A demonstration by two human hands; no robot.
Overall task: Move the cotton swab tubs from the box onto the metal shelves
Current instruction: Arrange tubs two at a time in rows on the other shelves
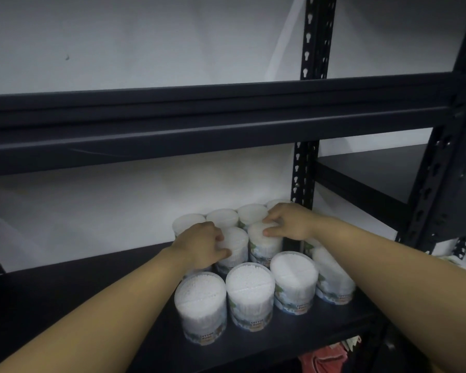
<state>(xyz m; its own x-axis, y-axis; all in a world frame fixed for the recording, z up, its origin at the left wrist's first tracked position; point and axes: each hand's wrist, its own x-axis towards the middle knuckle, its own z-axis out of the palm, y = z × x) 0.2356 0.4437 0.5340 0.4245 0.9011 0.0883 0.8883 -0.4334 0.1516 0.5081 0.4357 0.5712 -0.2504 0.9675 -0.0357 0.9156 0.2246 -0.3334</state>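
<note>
On the dark metal shelf [65,300], toward its right half, stands a cluster of clear round cotton swab tubs, all upright and packed close together. Near row, left to right: first front tub [200,308], second front tub [250,296] and third front tub [293,281], each showing white swab tips through its lid and a printed label low on its wall; a fourth tub [334,278] at the right end is partly covered by the right forearm. Middle row: two tubs under the hands. Far row, against the white wall [145,44]: back tubs [222,218] in a line, the rightmost mostly hidden behind the right hand.

Left hand [202,244]: its grip is curled around the left middle tub [233,249], fingers over the top rim and thumb on the near side of the tub wall. Right hand [288,220]: its grip holds the right middle tub [265,242] from above, fingertips on the far edge of the lid and thumb pressed on the near edge. Both held tubs appear to stand on the shelf surface, touching each other and just beside the near row; whether their bases are fully down cannot be told, since the front tubs hide them.

Above the cluster runs the upper shelf beam [199,125]. A perforated upright post [304,173] rises just behind the right hand. At the lower right, below the shelf edge, a red item [323,359] shows, too dim to identify.
</note>
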